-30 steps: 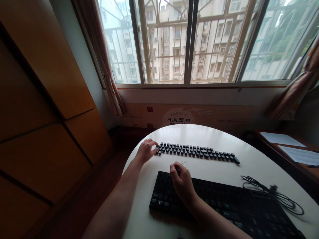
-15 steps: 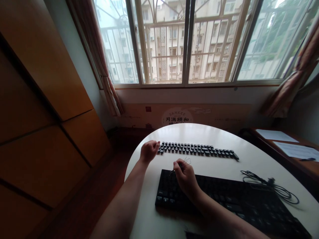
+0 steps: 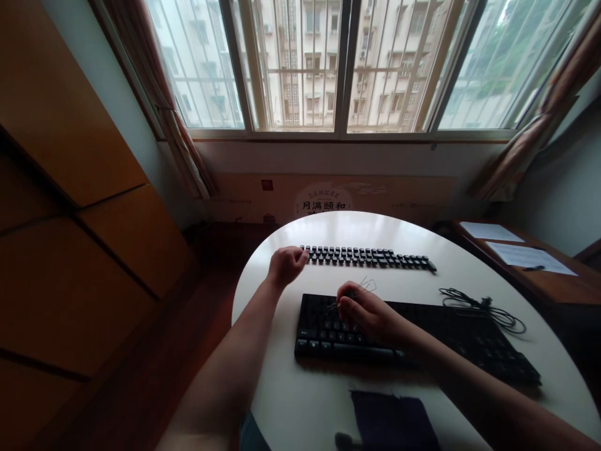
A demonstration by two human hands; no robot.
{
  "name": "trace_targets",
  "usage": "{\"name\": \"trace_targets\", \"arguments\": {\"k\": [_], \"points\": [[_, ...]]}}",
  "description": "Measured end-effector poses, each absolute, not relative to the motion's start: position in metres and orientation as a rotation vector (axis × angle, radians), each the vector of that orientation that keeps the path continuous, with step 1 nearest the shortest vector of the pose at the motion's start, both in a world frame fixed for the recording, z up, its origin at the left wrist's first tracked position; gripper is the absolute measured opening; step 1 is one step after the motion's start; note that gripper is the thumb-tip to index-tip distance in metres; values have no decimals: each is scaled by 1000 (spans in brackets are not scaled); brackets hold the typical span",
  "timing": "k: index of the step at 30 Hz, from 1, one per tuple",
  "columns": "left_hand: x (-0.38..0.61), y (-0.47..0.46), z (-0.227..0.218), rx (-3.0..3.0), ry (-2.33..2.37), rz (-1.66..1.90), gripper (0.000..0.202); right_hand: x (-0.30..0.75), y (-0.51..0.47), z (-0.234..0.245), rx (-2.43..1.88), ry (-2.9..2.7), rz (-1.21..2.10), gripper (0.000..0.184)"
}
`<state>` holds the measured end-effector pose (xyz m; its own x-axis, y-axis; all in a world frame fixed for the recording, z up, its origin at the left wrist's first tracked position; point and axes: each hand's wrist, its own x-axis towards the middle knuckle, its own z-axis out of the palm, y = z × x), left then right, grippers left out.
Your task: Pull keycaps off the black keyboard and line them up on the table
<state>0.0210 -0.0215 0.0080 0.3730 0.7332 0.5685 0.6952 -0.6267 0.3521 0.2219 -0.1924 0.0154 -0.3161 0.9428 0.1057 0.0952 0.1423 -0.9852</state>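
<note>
Works over a round white surface (image 3: 319,388) below a barred window (image 3: 344,81), gripping a thin wire tool (image 3: 370,280) in the right hand (image 3: 369,313), with fingers closed around its middle and a bent wire loop sticking out past the knuckles. Holds it at the upper left part of a black keyboard (image 3: 469,329), flat on the surface. Rests the left hand (image 3: 286,266), curled nearly into a fist, at the left end of a neat row of loose black keys (image 3: 370,257) beyond the keyboard; cannot tell from this angle whether gripping one.

Suggests small, light, hard plastic in the keys, slick and easily knocked out of line; best pinched by opposite sides between thumb and forefinger. Looks springy in the wire tool, and probably bends if squeezed hard; best held mid-length, as here. Calls for a wider grip on the keyboard, likely stiff and heavier, by both short ends.

Shows also a coiled cable (image 3: 485,304) behind the keyboard, a dark cloth (image 3: 394,423) in front and, at right, paper sheets (image 3: 530,258) on a brown desk (image 3: 558,285).
</note>
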Motion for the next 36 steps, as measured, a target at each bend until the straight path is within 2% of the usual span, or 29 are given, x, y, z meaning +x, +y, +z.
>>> {"name": "trace_targets", "arguments": {"k": [5,12,17,29,36], "points": [[53,-49,6,2779,963,735,43,216,-187,-15,-1020,-1559,1209,34],[72,-61,0,2808,813,317,32,217,-188,-15,-1121,-1703,1011,27],[72,-59,-1,2765,829,267,41,217,-188,-9,-1163,-1807,947,22],[74,-60,-3,2809,829,287,44,209,-194,-8,-1209,-2100,709,20],[74,-62,-1,2807,876,276,44,215,-194,-17,-1142,-1870,763,25]]}}
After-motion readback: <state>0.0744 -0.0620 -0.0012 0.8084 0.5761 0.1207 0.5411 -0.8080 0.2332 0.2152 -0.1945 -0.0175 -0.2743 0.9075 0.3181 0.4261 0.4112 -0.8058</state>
